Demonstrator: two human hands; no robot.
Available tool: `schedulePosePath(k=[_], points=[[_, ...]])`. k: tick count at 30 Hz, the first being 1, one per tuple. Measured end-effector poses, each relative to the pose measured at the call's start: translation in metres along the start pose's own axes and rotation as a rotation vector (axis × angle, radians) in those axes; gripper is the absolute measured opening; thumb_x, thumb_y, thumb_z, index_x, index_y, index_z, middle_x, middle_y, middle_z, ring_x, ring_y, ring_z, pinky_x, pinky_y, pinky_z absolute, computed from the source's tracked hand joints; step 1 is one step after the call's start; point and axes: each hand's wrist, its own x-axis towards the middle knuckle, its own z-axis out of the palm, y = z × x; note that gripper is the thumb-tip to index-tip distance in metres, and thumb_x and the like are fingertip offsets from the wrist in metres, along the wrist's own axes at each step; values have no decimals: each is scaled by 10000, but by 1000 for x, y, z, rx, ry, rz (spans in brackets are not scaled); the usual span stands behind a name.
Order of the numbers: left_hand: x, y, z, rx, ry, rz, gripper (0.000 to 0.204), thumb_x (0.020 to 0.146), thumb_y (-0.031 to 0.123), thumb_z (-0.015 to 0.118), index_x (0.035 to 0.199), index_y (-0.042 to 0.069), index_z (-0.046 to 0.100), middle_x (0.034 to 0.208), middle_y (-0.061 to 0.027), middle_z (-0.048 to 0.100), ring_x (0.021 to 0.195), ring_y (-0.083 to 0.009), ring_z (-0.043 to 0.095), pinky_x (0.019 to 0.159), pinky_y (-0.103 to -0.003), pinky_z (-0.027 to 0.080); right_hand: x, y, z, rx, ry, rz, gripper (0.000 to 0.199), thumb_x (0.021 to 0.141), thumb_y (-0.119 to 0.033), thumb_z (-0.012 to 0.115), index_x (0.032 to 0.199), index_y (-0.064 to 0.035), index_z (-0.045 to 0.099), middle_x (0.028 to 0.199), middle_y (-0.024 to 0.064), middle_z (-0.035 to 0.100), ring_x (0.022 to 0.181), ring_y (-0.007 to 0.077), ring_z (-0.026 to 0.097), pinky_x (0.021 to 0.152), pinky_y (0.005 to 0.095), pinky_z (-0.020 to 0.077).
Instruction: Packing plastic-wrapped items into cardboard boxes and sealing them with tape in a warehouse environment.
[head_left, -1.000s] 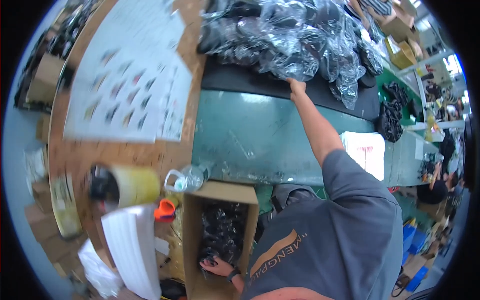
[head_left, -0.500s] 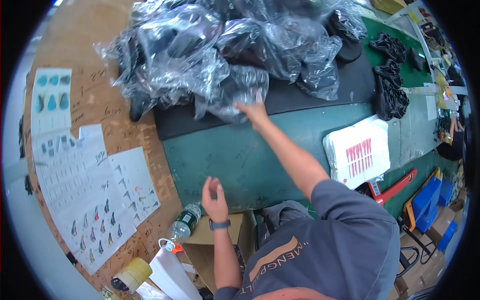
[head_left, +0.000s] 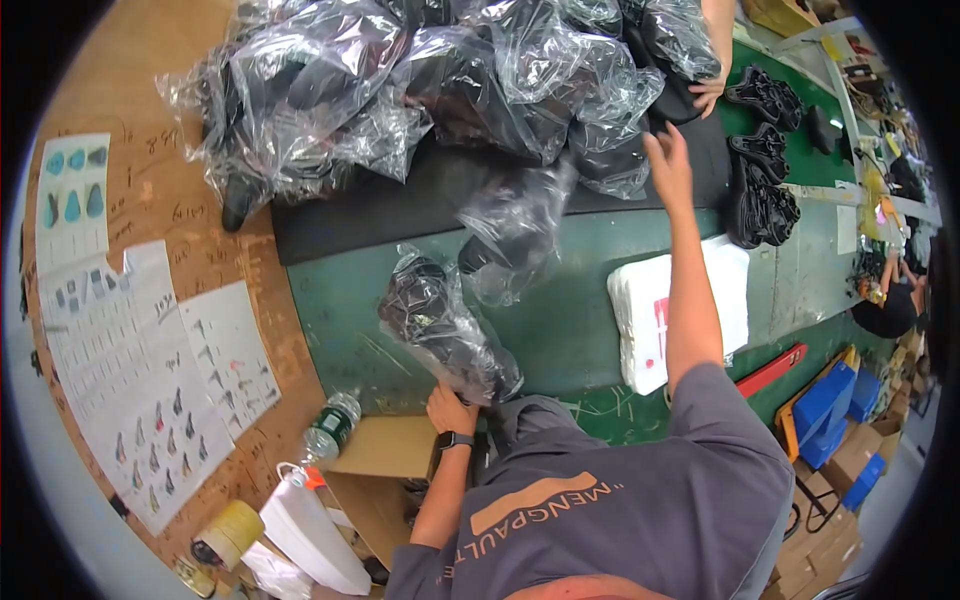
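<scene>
My left hand (head_left: pixel 453 408), with a watch on the wrist, is closed on the lower end of a black shoe in a clear plastic bag (head_left: pixel 440 318), at the front edge of the green table. Just beyond it, another bagged black item (head_left: pixel 518 225) lies partly on the black mat. My right hand (head_left: pixel 670 170) reaches out to the far right with fingers apart and nothing in them. It is nearest to the right end of a heap of bagged black items (head_left: pixel 470 85). At the heap's right end is another person's hand (head_left: pixel 708 92).
A stack of white printed sheets or bags (head_left: pixel 680 300) lies under my right forearm. Black shoes (head_left: pixel 762 200) stand farther right. Paper charts (head_left: pixel 110 380) cover the wooden board at left. A bottle (head_left: pixel 330 428) and an open cardboard box (head_left: pixel 385 450) are by my left arm.
A bagged shoe is now at the front edge in my left hand, and another bagged item lies apart from the heap. My right hand has moved right. Another person's hand has come in.
</scene>
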Motion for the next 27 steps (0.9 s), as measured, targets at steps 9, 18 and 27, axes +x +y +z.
schedulePosePath(k=[9, 18, 27], points=[[-51, 3, -14, -486, 340, -301, 1209, 657, 379, 960, 1600, -77, 355, 1436, -300, 584, 1294, -496, 587, 1091, -516, 496, -22, -3, 72, -411, -410, 191, 1415, 695, -891, 764, 1660, 33, 300, 1561, 380, 492, 1449, 499, 518, 1197, 507, 430], [-89, -33, 17, -810, 365, -500, 661, 852, 455, 894, 1226, -60, 716, 1141, -208, 757, 1105, -396, 715, 956, -468, 557, -266, -128, 48, -556, -835, 99, 1279, 711, -614, 918, 1555, 158, 346, 1369, 345, 651, 1268, 481, 650, 1129, 548, 476], [-87, -40, -7, -620, 638, -244, 396, 967, 178, 725, 1354, 94, 719, 1453, -254, 549, 1231, -478, 623, 995, -529, 536, -400, -112, 51, -639, -1211, -849, 646, 754, -203, 824, 1345, -70, 599, 1400, 158, 630, 1386, 387, 538, 1277, 588, 290]])
